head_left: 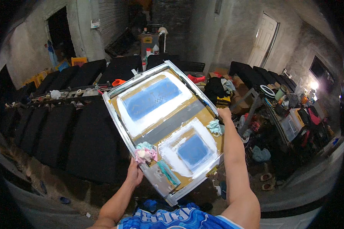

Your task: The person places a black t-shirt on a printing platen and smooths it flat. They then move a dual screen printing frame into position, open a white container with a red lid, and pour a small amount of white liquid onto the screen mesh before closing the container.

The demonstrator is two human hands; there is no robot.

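A large screen-printing frame (143, 136) with a silver rim is held tilted in front of me. It has two blue stencil areas ringed with white ink, and grey and tan tape. My left hand (134, 172) grips its lower left edge, fingers partly hidden behind the rim. My right hand (224, 113) is closed on its upper right edge. A pink and mint crumpled rag (145, 152) lies on the frame near my left hand, above a grey squeegee with a teal blade (167, 172). Another mint rag (215, 127) sits just below my right hand.
Rows of black printing pallets (88, 145) stretch left and back along a rail with small items. A red-orange funnel-like object (117, 82) sits behind the frame. A cluttered shelf (279, 118) with a lit lamp (313, 84) is at right; sandals (266, 177) lie on the floor.
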